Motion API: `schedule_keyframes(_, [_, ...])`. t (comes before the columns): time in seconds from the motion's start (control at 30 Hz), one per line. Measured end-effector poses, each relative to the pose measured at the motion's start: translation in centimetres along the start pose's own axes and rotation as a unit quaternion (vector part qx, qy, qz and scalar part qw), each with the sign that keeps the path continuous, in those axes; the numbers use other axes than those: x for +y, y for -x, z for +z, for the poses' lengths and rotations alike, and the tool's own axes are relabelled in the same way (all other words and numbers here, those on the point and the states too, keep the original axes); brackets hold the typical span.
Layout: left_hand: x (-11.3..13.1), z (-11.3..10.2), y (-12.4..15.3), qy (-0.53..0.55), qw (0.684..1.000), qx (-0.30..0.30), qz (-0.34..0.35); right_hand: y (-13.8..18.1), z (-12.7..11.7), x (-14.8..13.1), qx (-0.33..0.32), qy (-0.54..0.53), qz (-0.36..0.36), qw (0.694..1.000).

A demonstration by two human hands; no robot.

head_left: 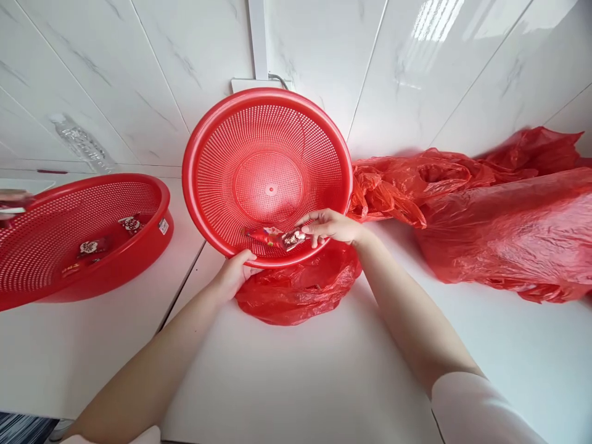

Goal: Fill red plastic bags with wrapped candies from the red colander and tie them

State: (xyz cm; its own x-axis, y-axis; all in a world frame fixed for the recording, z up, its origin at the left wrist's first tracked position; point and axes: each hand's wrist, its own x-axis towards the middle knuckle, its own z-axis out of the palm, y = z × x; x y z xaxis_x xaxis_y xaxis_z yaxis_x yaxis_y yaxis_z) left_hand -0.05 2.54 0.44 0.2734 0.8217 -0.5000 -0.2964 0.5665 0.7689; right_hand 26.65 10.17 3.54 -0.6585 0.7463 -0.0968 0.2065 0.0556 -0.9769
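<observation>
A red plastic basket [271, 132] with a perforated wall stands tipped towards me. My left hand [235, 275] grips its lower rim, thumb over the edge. Inside, at the low side, lie small shiny snack packets, one red [266, 237] and one dark with white print [295, 238]. Over the rim reaches my right hand [330, 227], its fingers apart and the fingertips at the end of the dark packet. Under the basket is a crumpled red plastic bag [296, 299].
To the left, another red basket [148, 231] holds several small packets [90, 246]; another person's hand [7, 209] is at its far-left side. Large red plastic bags [499, 228] lie on the right. A clear bottle [83, 142] and tiled wall [314, 37] are behind. A seam crosses the white table [287, 382].
</observation>
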Motion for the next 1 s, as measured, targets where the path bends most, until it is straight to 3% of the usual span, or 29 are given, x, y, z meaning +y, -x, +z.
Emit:
schedule_keyframes(0.1, [-0.1, -0.3, -0.2, 0.004, 1.000, -0.010, -0.001, 0.7, -0.5, -0.8, 0.030, -0.012, 0.011, 0.999])
schedule_keyframes(0.5, [-0.1, -0.3, -0.3, -0.003, 1.000, -0.022, 0.004, 3.2, -0.5, -3.8, 0.014, 0.067, -0.021, 0.997])
schedule_keyframes(0.63, [-0.2, -0.3, -0.5, -0.003, 0.999, -0.028, 0.016, 3.5, -0.4, -3.9, -0.038, 0.108, -0.011, 0.993])
schedule_keyframes(0.7, [-0.3, -0.3, -0.5, 0.000, 0.999, -0.023, 0.026, 3.4, -0.1, -3.9, -0.062, 0.169, 0.001, 0.984])
schedule_keyframes(0.73, [-0.3, -0.2, -0.5, 0.002, 0.999, -0.017, 0.032, 3.2, 0.2, -3.9, -0.042, 0.213, 0.002, 0.976])
schedule_keyframes(0.87, [-0.1, 0.3, -0.3, 0.014, 0.998, -0.003, 0.055, 1.5, 2.5, -3.2, 0.137, 0.364, -0.061, 0.919])
schedule_keyframes(0.9, [0.0, 0.5, -0.2, 0.015, 0.998, -0.003, 0.061, 1.0, 3.3, -2.9, 0.137, 0.378, -0.094, 0.911])
schedule_keyframes(1.0, [0.0, 0.6, -0.2, 0.015, 0.997, -0.004, 0.072, -0.4, 5.6, -1.8, 0.058, 0.403, -0.174, 0.897])
